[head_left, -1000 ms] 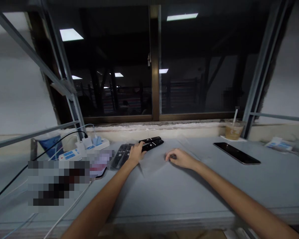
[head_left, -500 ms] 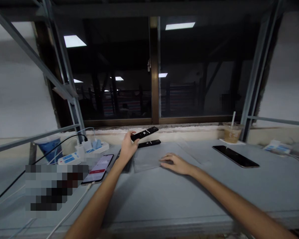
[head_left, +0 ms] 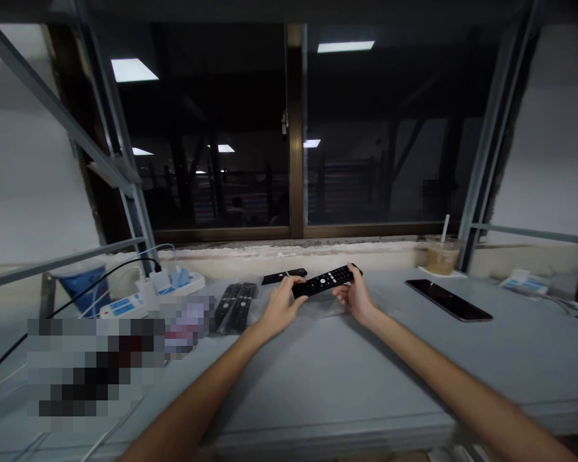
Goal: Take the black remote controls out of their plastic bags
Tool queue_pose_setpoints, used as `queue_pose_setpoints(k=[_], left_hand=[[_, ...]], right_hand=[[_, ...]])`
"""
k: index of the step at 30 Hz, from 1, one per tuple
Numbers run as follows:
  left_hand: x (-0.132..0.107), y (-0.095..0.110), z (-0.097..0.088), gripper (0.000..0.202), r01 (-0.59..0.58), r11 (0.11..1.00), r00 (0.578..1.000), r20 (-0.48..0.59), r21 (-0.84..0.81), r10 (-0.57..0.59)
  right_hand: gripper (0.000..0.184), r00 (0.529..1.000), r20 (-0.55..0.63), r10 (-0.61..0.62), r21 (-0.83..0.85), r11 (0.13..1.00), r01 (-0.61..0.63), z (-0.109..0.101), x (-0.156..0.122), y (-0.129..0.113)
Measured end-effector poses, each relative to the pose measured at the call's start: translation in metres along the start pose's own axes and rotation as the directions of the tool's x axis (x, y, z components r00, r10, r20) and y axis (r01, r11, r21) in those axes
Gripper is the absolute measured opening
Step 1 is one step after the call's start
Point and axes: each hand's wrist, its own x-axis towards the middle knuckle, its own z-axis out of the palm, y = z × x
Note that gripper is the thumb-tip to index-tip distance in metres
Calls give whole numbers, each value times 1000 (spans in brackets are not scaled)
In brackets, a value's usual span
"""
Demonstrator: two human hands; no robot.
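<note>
Between my two hands a black remote control [head_left: 328, 280] is held slightly tilted above the table, its buttons towards me. My left hand [head_left: 282, 304] is closed on its left end. My right hand [head_left: 359, 298] pinches the right end, fingertips at the top corner. Beneath them a clear plastic bag [head_left: 313, 310] lies flat, partly hidden by the hands. Behind the left hand another black remote [head_left: 274, 277] rests on the table. To the left, two more remotes [head_left: 236, 307] lie side by side in clear plastic.
A dark phone [head_left: 447, 299] lies on the grey table [head_left: 347, 378] at the right, near a drink cup with a straw [head_left: 442, 256]. Power strips [head_left: 125, 305] with plugs and cables sit at the left, by a blue tub [head_left: 84, 289]. Metal posts frame the window.
My left hand has brought the remote rightwards and nearer. My right hand has risen from the plastic bag and taken hold of the remote's right end. The bagged remotes are now uncovered.
</note>
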Motion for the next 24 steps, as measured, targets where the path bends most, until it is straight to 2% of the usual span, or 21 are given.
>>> queue_pose_setpoints(k=[4, 9, 11, 14, 17, 21, 24], left_hand=[[-5, 2, 5, 33, -23, 999, 996, 87, 35, 20], [-11, 3, 18, 66, 6, 985, 999, -38, 172, 0], [-14, 5, 23, 72, -31, 976, 999, -4, 214, 33], [-17, 7, 24, 64, -86, 968, 979, 199, 236, 39], [-18, 8, 22, 57, -120, 959, 937, 347, 256, 25], [-13, 9, 16, 55, -139, 940, 922, 387, 310, 8], [-10, 12, 12, 39, -144, 905, 925, 380, 400, -20]], right_hand=[[41, 999, -52, -12, -49, 999, 9, -6, 5, 3], [37, 990, -134, -50, -34, 998, 46, -9, 8, 4], [33, 981, -173, -90, -21, 996, 88, -11, 10, 2], [27, 965, -219, -146, 0, 989, 150, -13, 12, 0], [35, 945, -251, -208, 21, 975, 220, -12, 10, -2], [42, 927, -263, -268, 47, 956, 290, -10, 7, -3], [47, 909, -265, -323, 15, 941, 338, -10, 8, -2]])
